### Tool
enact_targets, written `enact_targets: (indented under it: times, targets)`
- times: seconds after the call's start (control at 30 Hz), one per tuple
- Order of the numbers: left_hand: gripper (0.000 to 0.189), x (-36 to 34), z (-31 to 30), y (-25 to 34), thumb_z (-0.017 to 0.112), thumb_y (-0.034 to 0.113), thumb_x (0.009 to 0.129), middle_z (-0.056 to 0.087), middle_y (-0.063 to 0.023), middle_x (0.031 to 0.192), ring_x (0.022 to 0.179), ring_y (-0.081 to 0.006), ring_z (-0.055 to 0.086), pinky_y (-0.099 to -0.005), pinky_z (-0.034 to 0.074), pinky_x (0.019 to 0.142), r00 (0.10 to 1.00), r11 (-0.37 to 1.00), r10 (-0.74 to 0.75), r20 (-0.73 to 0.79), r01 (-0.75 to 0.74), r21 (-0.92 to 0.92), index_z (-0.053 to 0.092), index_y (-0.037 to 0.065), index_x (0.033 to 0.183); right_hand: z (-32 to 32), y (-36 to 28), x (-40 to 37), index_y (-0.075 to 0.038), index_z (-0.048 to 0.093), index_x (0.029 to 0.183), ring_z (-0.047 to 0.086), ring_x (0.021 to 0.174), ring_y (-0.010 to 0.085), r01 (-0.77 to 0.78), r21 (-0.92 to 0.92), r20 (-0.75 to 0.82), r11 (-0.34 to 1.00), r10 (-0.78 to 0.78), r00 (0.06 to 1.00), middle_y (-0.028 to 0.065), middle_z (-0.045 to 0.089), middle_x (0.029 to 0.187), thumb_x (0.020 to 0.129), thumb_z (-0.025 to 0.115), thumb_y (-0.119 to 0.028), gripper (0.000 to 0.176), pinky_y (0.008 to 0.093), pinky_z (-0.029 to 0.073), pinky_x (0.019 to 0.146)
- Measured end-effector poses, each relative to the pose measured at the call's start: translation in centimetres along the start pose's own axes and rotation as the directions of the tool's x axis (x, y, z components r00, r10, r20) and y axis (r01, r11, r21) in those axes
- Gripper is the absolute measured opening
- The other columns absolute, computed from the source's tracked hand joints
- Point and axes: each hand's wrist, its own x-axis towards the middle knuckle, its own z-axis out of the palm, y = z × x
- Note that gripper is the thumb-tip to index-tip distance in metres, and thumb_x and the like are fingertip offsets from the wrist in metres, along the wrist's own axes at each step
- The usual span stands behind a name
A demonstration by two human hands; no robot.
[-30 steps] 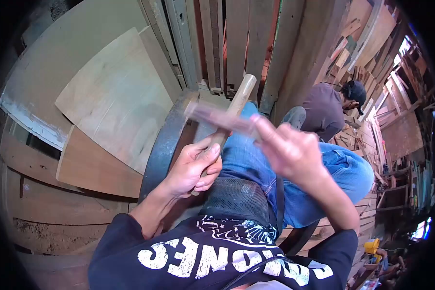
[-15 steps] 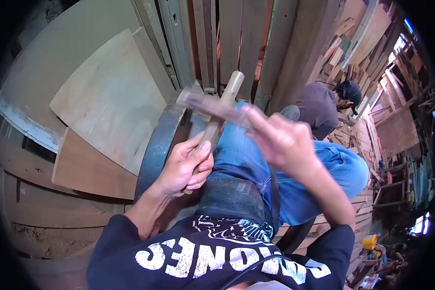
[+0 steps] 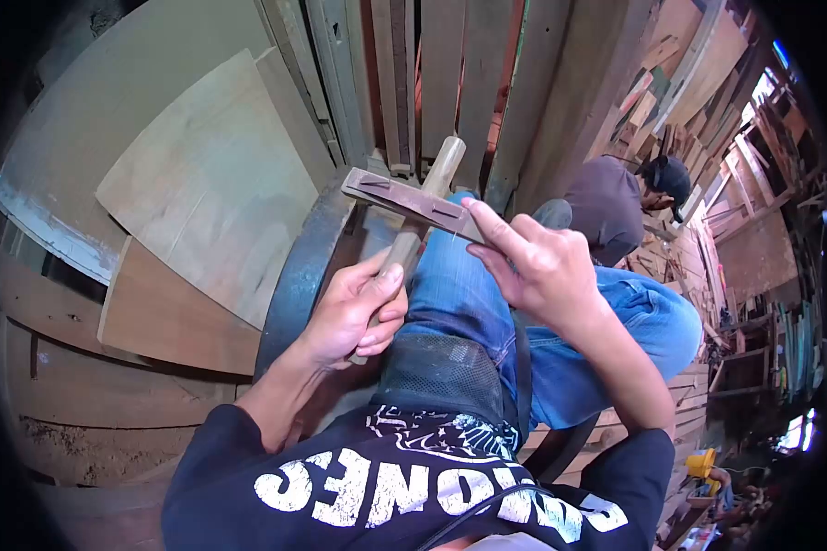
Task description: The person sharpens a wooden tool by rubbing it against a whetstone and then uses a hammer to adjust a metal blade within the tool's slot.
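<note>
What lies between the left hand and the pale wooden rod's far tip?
A flat brown wooden bar crosses over the rod there, in the head view.

Block across the rod above your lap, with wood on both sides of you.
The rod (image 3: 447,163) runs forward from your left hand (image 3: 358,308); the block (image 3: 412,201), its right end in your right hand (image 3: 542,266), crosses over it. Panels (image 3: 207,188) lie overlapping to your left, upright boards (image 3: 487,83) stand ahead, and a co-worker (image 3: 605,207) sits ahead to the right, beyond your knee (image 3: 662,321), near the piled wood (image 3: 648,96).
</note>
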Motion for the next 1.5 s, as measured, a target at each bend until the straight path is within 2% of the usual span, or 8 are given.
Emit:
enact_targets:
  times: [0.63, 0.77, 0.83, 0.97, 1.1, 1.27, 1.37, 1.5]
  targets:
    - [0.038, -0.4, -0.4, 0.2, 0.042, 0.028, 0.107, 0.04, 0.0029, 0.069, 0.041, -0.0015, 0.033, -0.0167, 0.028, 0.034, 0.999, 0.994, -0.03, 0.029, 0.033, -0.104, 0.045, 0.01, 0.139, 1.3, 1.7, 0.3, -0.02, 0.059, 0.128, 0.06, 0.049, 0.0238, -0.142, -0.083, -0.094, 0.986, 0.134, 0.987, 0.006, 0.056, 0.065, 0.085, 0.071, -0.03, 0.046, 0.0372, 0.048, 0.044]
    - [0.039, -0.1, -0.4, 0.1, 0.042, 0.027, 0.107, 0.039, 0.0028, 0.069, 0.042, -0.0012, 0.033, -0.0167, 0.028, 0.034, 0.999, 0.999, -0.033, -0.007, 0.032, -0.043, 0.043, 0.008, 0.141, 0.3, -0.7, -0.6, -0.013, 0.064, 0.125, 0.063, 0.056, 0.027, -0.021, 0.045, 0.118, 0.999, 0.015, 0.993, 0.0105, 0.061, 0.067, 0.084, 0.072, -0.019, 0.042, 0.0383, 0.048, 0.049]
    - [0.042, -0.2, -0.3, 0.1, 0.04, 0.03, 0.107, 0.038, 0.0032, 0.067, 0.039, -0.0008, 0.03, -0.0163, 0.027, 0.032, 0.999, 0.999, -0.034, -0.007, 0.034, -0.015, 0.04, 0.008, 0.142, 1.0, 2.0, 0.6, -0.014, 0.063, 0.126, 0.062, 0.055, 0.0264, -0.166, -0.034, -0.084, 0.986, 0.162, 0.983, 0.0095, 0.06, 0.066, 0.083, 0.073, -0.02, 0.044, 0.0379, 0.048, 0.049]
    - [0.039, -0.2, -0.7, -0.4, 0.041, 0.024, 0.107, 0.041, 0.0026, 0.07, 0.041, -0.0011, 0.033, -0.0166, 0.029, 0.034, 0.998, 0.997, -0.052, -0.04, 0.05, -0.063, 0.042, 0.006, 0.142, 0.2, -2.0, -1.2, -0.017, 0.062, 0.129, 0.06, 0.053, 0.0253, -0.03, 0.029, 0.139, 0.999, 0.026, 0.99, 0.0082, 0.059, 0.065, 0.081, 0.074, -0.02, 0.05, 0.038, 0.048, 0.049]
    - [0.027, -0.3, -0.1, 0.1, 0.042, 0.026, 0.107, 0.042, 0.0023, 0.068, 0.04, -0.0012, 0.033, -0.0176, 0.027, 0.032, 1.0, 0.993, -0.019, -0.004, 0.018, -0.112, 0.051, 0.004, 0.119, 1.6, 2.2, 0.5, -0.015, 0.063, 0.128, 0.062, 0.055, 0.026, -0.187, -0.08, -0.068, 0.979, 0.182, 0.981, 0.0089, 0.061, 0.067, 0.082, 0.075, -0.023, 0.048, 0.0375, 0.049, 0.05]
    - [0.045, 0.0, -1.1, -0.7, 0.041, 0.029, 0.107, 0.036, 0.0036, 0.067, 0.04, -0.0012, 0.03, -0.0164, 0.026, 0.032, 0.994, 0.996, -0.081, -0.07, 0.083, 0.039, 0.037, 0.008, 0.146, 1.0, -0.2, -1.2, -0.016, 0.063, 0.127, 0.062, 0.055, 0.0265, 0.027, 0.093, 0.12, 0.995, -0.038, 0.992, 0.0094, 0.061, 0.067, 0.078, 0.076, -0.02, 0.05, 0.0384, 0.05, 0.05]
    - [0.041, -0.1, -0.2, -0.5, 0.042, 0.029, 0.106, 0.036, 0.0035, 0.066, 0.039, -0.0014, 0.031, -0.0167, 0.026, 0.032, 0.999, 0.999, -0.033, -0.018, 0.033, -0.021, 0.042, 0.007, 0.141, 1.9, 3.0, 0.3, -0.015, 0.063, 0.127, 0.063, 0.057, 0.0288, -0.201, -0.022, -0.068, 0.979, 0.199, 0.978, 0.0113, 0.062, 0.067, 0.082, 0.074, -0.021, 0.047, 0.0396, 0.05, 0.052]
    - [0.042, 0.0, -0.3, -0.4, 0.042, 0.029, 0.106, 0.036, 0.0038, 0.066, 0.04, -0.0013, 0.03, -0.0162, 0.027, 0.033, 0.999, 1.0, -0.029, -0.017, 0.03, 0.01, 0.041, 0.008, 0.142, 1.5, 0.0, -1.2, -0.014, 0.063, 0.127, 0.063, 0.057, 0.0284, -0.08, 0.038, 0.053, 0.996, 0.078, 0.996, 0.0113, 0.062, 0.068, 0.083, 0.073, -0.021, 0.045, 0.0384, 0.05, 0.052]
